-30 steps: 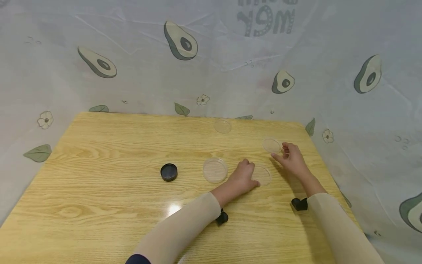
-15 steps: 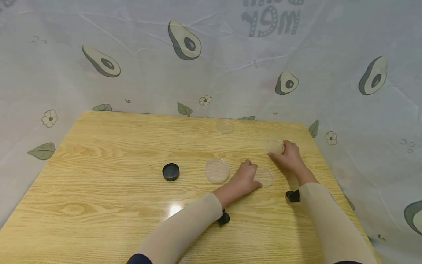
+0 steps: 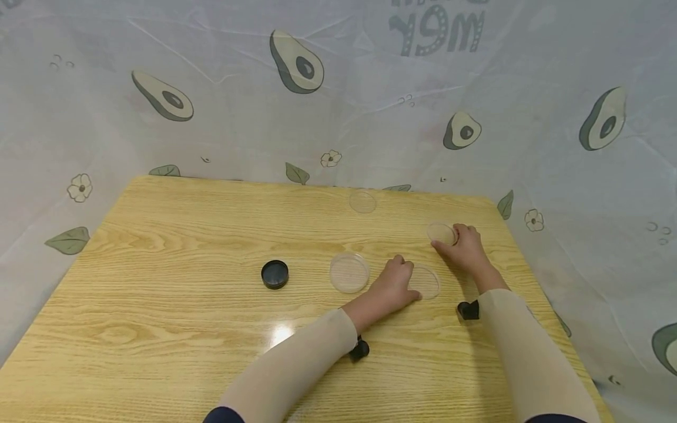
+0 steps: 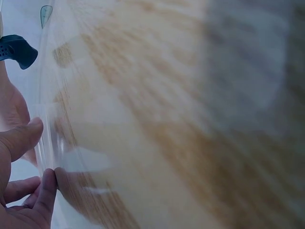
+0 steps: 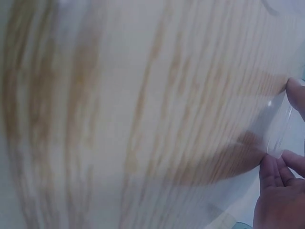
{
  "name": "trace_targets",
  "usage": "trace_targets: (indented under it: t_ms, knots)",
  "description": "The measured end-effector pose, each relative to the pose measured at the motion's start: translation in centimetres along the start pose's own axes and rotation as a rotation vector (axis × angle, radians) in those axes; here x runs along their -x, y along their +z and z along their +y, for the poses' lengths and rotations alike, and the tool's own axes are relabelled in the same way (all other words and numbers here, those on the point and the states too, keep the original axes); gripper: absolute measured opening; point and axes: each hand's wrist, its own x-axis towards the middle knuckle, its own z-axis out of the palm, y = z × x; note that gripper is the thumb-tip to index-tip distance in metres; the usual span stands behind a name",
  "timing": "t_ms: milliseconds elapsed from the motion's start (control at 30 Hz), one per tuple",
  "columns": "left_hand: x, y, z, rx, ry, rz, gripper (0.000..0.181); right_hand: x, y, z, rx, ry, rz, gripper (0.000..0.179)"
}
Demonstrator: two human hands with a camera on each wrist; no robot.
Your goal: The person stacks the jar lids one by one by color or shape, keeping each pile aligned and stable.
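Observation:
My left hand grips a clear petri dish by its left edge, and the dish lies flat on the wooden table. Farther back and to the right, my right hand holds a smaller-looking clear dish piece between thumb and fingers at its right side. In the left wrist view, thumb and fingertips meet the transparent rim. The right wrist view shows the thumb and fingers spread along the clear rim of the other piece. Whether each piece is a base or a lid, I cannot tell.
Left of my left hand lies another clear petri dish. One more clear round piece lies by the table's back edge. A shallow black round container stands farther left. A patterned curtain hangs behind the table.
My right thumb and fingers have come onto the edge of the back dish piece, and the right forearm has moved slightly left. My left hand stays on its dish. The head view has shifted slightly.

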Motion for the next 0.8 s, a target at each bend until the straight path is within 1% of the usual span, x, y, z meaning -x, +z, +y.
trace_targets:
  t_ms: [267,500,667,800]
  knots:
    - [0.0,0.1,0.0,-0.007,0.006,0.006,0.055,0.2,0.0,-0.1,-0.013,-0.003,0.017,0.085]
    - [0.0,0.2,-0.1,-0.010,0.012,0.013,0.054,0.7,-0.2,-0.2,0.010,-0.015,0.002,0.087]
    - [0.0,0.1,-0.1,-0.003,0.015,0.018,0.053,1.5,-0.4,-0.5,0.038,-0.061,-0.020,0.087]
    - [0.0,0.1,-0.1,0.002,0.008,0.016,0.054,2.5,-0.6,-0.9,0.032,-0.109,-0.049,0.087]
